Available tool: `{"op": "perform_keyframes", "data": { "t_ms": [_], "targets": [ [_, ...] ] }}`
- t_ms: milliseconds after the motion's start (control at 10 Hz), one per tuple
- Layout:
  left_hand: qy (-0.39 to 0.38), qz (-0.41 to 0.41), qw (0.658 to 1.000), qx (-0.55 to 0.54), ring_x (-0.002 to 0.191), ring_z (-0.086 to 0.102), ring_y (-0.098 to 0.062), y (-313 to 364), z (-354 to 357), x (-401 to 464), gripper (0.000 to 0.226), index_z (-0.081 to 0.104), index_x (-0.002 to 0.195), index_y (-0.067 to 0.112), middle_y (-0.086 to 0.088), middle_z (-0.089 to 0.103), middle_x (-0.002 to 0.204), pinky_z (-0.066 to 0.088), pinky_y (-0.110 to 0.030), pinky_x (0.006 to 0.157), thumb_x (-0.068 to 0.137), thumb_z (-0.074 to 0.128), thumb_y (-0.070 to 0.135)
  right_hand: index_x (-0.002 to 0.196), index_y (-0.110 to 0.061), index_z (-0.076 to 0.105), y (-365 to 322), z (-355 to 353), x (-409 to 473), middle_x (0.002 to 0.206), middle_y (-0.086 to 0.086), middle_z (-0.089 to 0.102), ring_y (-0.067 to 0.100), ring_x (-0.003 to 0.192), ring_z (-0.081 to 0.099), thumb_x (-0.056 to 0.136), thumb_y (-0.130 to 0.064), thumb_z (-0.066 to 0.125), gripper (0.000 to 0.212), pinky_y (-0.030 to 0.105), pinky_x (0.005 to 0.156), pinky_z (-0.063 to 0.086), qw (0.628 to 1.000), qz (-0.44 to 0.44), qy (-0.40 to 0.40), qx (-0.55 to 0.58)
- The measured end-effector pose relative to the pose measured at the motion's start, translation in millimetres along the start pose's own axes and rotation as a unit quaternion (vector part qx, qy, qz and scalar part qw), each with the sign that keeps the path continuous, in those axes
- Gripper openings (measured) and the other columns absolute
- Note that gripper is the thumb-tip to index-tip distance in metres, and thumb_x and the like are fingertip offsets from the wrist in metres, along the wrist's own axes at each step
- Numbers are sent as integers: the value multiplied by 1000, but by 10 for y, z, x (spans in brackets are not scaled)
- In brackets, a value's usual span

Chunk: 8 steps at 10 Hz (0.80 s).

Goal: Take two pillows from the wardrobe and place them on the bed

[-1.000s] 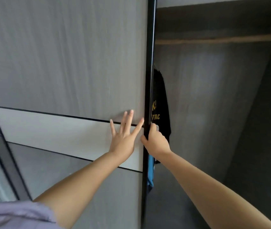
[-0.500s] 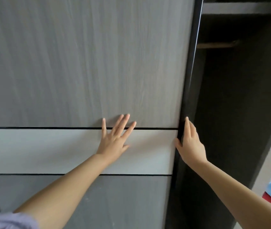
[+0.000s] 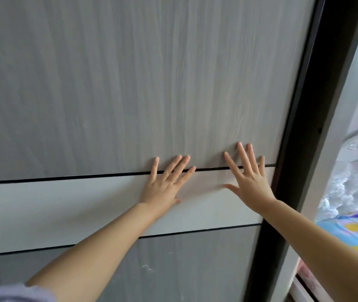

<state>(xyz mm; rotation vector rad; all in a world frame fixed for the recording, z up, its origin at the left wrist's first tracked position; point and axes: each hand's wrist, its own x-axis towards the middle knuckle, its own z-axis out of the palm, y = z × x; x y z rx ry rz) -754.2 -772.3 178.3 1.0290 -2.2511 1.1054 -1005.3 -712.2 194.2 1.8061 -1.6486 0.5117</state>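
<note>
A grey wood-grain sliding wardrobe door (image 3: 130,83) with a pale horizontal band fills most of the view. My left hand (image 3: 165,184) lies flat on it with fingers spread across the black groove. My right hand (image 3: 250,179) is also pressed flat on the door, just left of its black right edge (image 3: 300,149). Both hands hold nothing. The wardrobe's inside is hidden behind the door. No pillow from the wardrobe is in view.
Right of the black edge runs a grey side panel (image 3: 335,171). Beyond it at the far right lie a clear plastic-wrapped bundle (image 3: 356,175) and bright blue patterned bedding (image 3: 352,234). A lilac sleeve (image 3: 10,294) shows at the bottom left.
The door has slid right until the dark wardrobe opening is covered. My right hand left the door's edge and now lies flat on its face. The view has shifted right.
</note>
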Motion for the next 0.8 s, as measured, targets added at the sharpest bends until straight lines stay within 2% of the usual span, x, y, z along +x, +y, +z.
{"op": "perform_keyframes", "data": {
  "t_ms": [100,200,300,400,500,600,700,800],
  "targets": [
    [9,14,1000,-8,140,21,-13,180,49,162,126,24,144,27,1,18,153,16,-59,106,38,86,57,151,-26,16,244,29,-62,159,15,-3,41,143,-5,73,-38,78,100,72,104,17,1000,13,-13,11],
    [16,16,999,-27,141,19,-12,352,103,312,128,24,145,25,1,17,154,14,-59,107,38,87,56,151,-27,16,391,56,-97,157,15,-11,43,142,-11,75,-34,77,97,71,104,14,999,26,-20,34],
    [10,16,999,-34,143,14,-13,491,130,412,128,21,147,25,1,12,156,11,-59,109,41,86,56,150,-26,19,521,64,-134,155,16,-12,46,141,-11,76,-32,77,94,73,104,18,998,36,-31,37],
    [3,24,999,-42,145,-1,-17,597,153,494,128,8,149,25,-1,-5,157,-2,-58,111,50,84,54,150,-25,21,648,80,-153,156,19,-7,46,141,-9,76,-32,77,93,75,103,22,998,48,-30,35],
    [2,18,999,-43,144,10,-13,617,132,541,127,16,149,24,-1,4,157,7,-58,110,46,84,56,150,-28,19,695,109,-161,158,21,-2,46,141,-8,75,-32,78,95,74,101,22,997,51,-37,33],
    [-11,9,998,-53,144,10,-14,636,132,513,127,18,148,24,-1,7,157,4,-60,109,46,85,55,150,-29,17,732,115,-155,158,23,1,45,141,-8,75,-33,78,96,73,101,22,998,44,-35,31],
    [-54,23,997,-58,142,-28,-15,593,66,565,120,-11,147,27,2,-32,153,-27,-57,106,67,77,47,150,-30,7,666,90,-153,157,17,-13,42,141,-15,80,-35,74,97,72,105,22,997,51,-38,33],
    [-36,3,996,-85,146,-15,-20,693,-13,498,110,1,150,24,-3,-20,158,-16,-61,109,70,76,34,146,-38,-14,695,-37,-166,151,6,-36,36,141,-24,88,-40,62,96,63,114,18,993,55,-95,32]
  ]
}}
